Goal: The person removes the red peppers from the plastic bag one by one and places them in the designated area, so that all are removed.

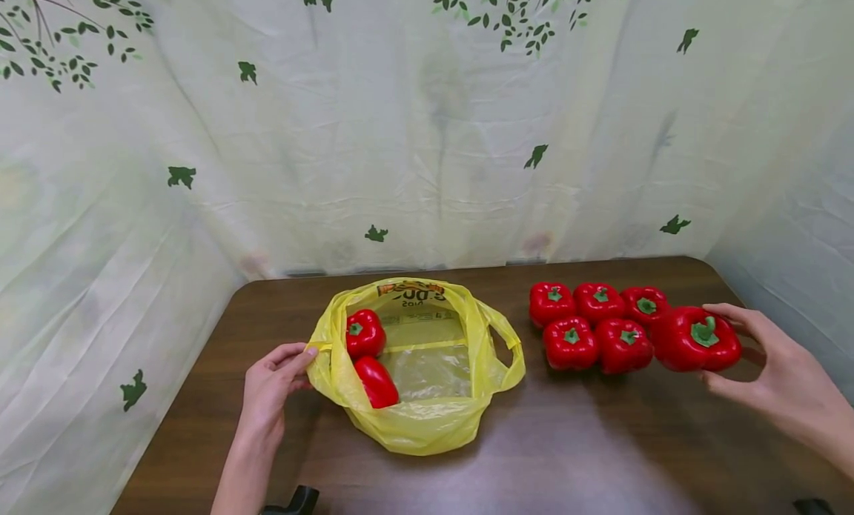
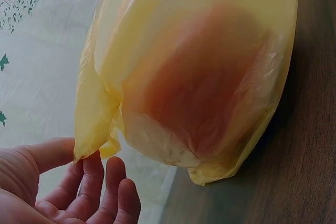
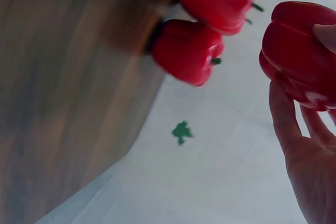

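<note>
One red pepper (image 1: 680,344) in right hand (image 1: 780,363), with fingers and thumb wide round sides, over bench (image 1: 567,441) beside six other peppers (image 1: 623,344). Probably light, firm, slick; hold round widest part. In left hand (image 1: 276,374), pinched edge of flimsy-looking yellow bag (image 1: 427,426).

Dark-brown wood-grain table (image 1: 250,315), far corners rounded, stood before pale, creased fabric hangings (image 1: 400,130), which also flanked it left and right. Fabric bore printed leafy branches (image 1: 507,20) above, scattered dark-green silhouettes (image 1: 376,234) below. Soft glare (image 1: 494,474) whitened the near tabletop.
</note>
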Demonstrator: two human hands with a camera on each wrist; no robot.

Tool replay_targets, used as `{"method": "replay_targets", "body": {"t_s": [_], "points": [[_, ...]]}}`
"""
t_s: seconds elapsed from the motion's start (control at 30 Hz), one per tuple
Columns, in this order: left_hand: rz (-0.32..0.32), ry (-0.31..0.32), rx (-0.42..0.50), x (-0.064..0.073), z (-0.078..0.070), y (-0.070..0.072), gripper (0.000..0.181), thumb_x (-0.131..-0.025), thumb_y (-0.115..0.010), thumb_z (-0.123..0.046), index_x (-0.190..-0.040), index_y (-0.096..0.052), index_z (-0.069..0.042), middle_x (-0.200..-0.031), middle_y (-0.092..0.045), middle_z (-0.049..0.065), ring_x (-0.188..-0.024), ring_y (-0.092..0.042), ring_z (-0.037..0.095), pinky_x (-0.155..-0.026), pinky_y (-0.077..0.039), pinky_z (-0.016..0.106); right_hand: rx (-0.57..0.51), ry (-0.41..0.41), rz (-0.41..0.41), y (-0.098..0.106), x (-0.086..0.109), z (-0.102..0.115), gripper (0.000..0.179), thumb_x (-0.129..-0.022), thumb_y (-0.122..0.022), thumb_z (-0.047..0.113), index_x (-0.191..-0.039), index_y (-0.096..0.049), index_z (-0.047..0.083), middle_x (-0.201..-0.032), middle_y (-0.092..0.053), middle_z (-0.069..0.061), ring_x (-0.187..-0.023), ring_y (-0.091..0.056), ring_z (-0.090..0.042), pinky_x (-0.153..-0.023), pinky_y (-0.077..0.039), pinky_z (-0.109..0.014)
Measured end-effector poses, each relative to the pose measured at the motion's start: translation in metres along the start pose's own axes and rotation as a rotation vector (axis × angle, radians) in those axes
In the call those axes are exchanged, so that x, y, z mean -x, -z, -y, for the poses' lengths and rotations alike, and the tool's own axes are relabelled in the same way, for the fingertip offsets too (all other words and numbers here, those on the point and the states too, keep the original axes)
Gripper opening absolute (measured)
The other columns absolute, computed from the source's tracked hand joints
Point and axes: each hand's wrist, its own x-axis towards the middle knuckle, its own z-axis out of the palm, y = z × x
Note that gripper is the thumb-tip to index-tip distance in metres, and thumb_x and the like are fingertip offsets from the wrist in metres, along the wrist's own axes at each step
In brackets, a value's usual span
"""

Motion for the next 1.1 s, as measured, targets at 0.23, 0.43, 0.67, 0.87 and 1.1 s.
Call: {"method": "replay_targets", "body": {"t_s": [0.23, 0.43, 0.67, 0.87, 1.1], "points": [[0.0, -0.001, -0.005, 0.0, 0.0, 0.0, 0.031, -0.09, -0.074, -0.029, -0.108, -0.068, -0.005, -0.095, -0.067, -0.004, -0.081, -0.062, 0.015, -0.072, -0.056, 0.028, 0.024, -0.081, 0.061, 0.0, 0.007, -0.028, 0.092, -0.061, -0.092, -0.001, -0.14, -0.044, 0.002, -0.122, -0.052, -0.006, -0.091, -0.042, 0.022, -0.064, -0.044, -0.003], [0.003, -0.007, 0.001, 0.0, 0.0, 0.0, 0.03, -0.089, -0.075, -0.028, -0.108, -0.068, -0.005, -0.096, -0.065, -0.002, -0.081, -0.062, 0.015, -0.071, -0.056, 0.027, 0.026, -0.197, 0.159, -0.015, 0.013, -0.048, 0.089, -0.068, -0.09, 0.008, -0.139, -0.037, -0.002, -0.122, -0.049, -0.028, -0.095, -0.063, -0.02, -0.057, -0.048, -0.014], [0.005, -0.006, 0.006, -0.001, 0.001, -0.001, 0.028, -0.089, -0.075, -0.027, -0.106, -0.069, -0.006, -0.094, -0.066, -0.003, -0.079, -0.062, 0.015, -0.071, -0.056, 0.028, 0.024, -0.212, 0.182, -0.027, 0.014, -0.063, 0.087, -0.068, -0.09, 0.008, -0.136, -0.038, -0.005, -0.12, -0.05, -0.033, -0.093, -0.059, -0.052, -0.06, -0.048, -0.012], [0.0, -0.007, 0.008, -0.001, 0.001, -0.001, 0.026, -0.09, -0.075, -0.025, -0.105, -0.068, -0.005, -0.091, -0.068, -0.003, -0.079, -0.062, 0.015, -0.07, -0.056, 0.027, 0.031, -0.199, 0.182, -0.031, 0.011, -0.068, 0.085, -0.068, -0.09, 0.007, -0.136, -0.04, -0.004, -0.122, -0.05, -0.033, -0.095, -0.059, -0.053, -0.062, -0.046, -0.01], [-0.003, -0.008, 0.005, 0.0, 0.001, -0.001, 0.028, -0.09, -0.074, -0.025, -0.107, -0.068, -0.004, -0.093, -0.067, -0.003, -0.079, -0.062, 0.015, -0.07, -0.056, 0.028, 0.021, -0.217, 0.196, -0.034, 0.007, -0.071, 0.085, -0.07, -0.089, 0.01, -0.139, -0.04, -0.002, -0.127, -0.047, -0.032, -0.099, -0.058, -0.054, -0.062, -0.049, -0.012]]}}
